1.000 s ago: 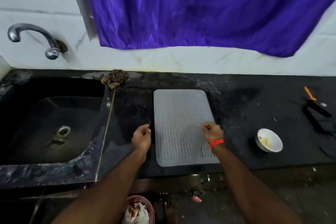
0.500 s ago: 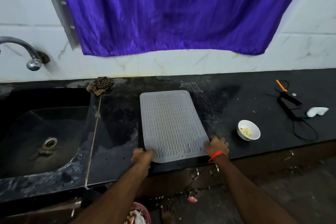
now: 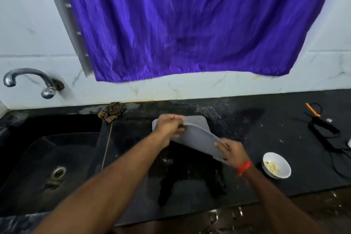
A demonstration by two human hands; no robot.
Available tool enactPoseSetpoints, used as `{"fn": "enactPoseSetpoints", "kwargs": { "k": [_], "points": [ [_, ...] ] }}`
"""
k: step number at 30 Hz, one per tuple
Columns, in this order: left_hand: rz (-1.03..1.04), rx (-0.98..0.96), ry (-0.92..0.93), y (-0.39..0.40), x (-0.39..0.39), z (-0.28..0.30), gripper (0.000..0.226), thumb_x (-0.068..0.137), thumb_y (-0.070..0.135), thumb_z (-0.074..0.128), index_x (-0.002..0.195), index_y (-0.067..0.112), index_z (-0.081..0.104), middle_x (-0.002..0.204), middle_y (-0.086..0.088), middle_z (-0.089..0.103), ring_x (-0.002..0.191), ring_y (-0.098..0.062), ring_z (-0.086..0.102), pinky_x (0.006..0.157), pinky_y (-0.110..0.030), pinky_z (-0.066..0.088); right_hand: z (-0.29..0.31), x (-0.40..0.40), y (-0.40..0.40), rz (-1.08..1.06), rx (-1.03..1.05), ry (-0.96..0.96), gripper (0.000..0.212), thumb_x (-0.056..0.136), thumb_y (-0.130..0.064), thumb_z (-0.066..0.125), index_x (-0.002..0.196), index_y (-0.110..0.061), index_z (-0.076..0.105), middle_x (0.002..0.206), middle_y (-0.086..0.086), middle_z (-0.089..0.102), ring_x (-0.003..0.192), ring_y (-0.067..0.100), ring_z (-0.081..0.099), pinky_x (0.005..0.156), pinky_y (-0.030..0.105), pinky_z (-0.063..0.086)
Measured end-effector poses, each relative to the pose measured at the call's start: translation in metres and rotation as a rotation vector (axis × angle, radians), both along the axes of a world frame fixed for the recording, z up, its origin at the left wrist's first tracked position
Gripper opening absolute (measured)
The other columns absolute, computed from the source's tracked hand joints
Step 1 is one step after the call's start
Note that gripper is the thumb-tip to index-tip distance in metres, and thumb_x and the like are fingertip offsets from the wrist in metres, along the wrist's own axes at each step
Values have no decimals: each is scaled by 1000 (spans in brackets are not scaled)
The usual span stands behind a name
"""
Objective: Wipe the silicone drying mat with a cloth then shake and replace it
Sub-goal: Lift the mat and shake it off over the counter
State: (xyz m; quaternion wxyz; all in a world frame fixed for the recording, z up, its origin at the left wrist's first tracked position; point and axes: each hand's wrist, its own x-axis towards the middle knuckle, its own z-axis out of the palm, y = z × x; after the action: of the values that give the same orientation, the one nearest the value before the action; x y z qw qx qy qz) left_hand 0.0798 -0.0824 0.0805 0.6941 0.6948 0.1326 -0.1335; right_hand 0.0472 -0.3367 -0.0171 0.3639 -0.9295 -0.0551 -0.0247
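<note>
The grey ribbed silicone drying mat (image 3: pixel 199 135) is lifted off the black countertop (image 3: pixel 247 176) and held tilted, its smooth underside facing me and its far edge still low near the counter. My left hand (image 3: pixel 169 125) grips the mat's near left corner, raised highest. My right hand (image 3: pixel 231 152), with a red band at the wrist, grips the near right corner lower down. A brown patterned cloth (image 3: pixel 113 112) lies bunched at the back of the counter by the sink's corner.
A black sink (image 3: pixel 47 167) with a chrome tap (image 3: pixel 28 80) fills the left. A white bowl (image 3: pixel 276 165) with food scraps stands right of my right hand. Black cables and an orange-tipped tool (image 3: pixel 322 127) lie far right. A purple curtain (image 3: pixel 190 21) hangs above.
The mat lay flat on the counter; both hands slid to its near corners, gripped them, and have now lifted its near edge up and away from the counter.
</note>
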Motion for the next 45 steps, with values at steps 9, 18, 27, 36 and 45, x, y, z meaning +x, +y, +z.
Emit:
{"fn": "enactPoseSetpoints", "kwargs": {
  "k": [9,18,27,36,45],
  "points": [
    [60,-36,-14,-5,167,121,19,98,20,54,80,17,54,80,2,57,65,-18,51,79,-32,43,152,225,-5,54,-73,-87,24,92,-20,64,72,-8,64,66,9,53,69,17,48,62,32,32],
    [37,12,13,27,245,173,26,101,20,43,78,14,55,51,10,63,94,-32,60,111,-43,35,242,329,12,294,-267,-153,24,92,-20,65,87,2,73,70,15,58,63,16,48,51,15,32],
    [83,-78,-6,47,282,209,17,100,15,47,86,9,53,51,0,67,128,-47,49,108,-53,36,295,371,23,364,-258,-37,18,89,-23,69,92,-5,70,85,9,66,69,13,57,59,19,47],
    [87,-75,29,48,292,214,17,101,15,48,86,8,54,52,-2,67,130,-44,49,111,-52,35,304,390,24,384,-234,101,25,87,-24,71,100,-3,71,95,14,70,82,21,62,81,40,54],
    [61,-93,9,42,291,190,22,102,15,45,84,11,56,50,3,66,132,-40,47,109,-44,36,299,396,20,375,-246,75,18,88,-19,69,96,-3,71,73,3,66,50,0,57,60,25,52]
  ]
}}
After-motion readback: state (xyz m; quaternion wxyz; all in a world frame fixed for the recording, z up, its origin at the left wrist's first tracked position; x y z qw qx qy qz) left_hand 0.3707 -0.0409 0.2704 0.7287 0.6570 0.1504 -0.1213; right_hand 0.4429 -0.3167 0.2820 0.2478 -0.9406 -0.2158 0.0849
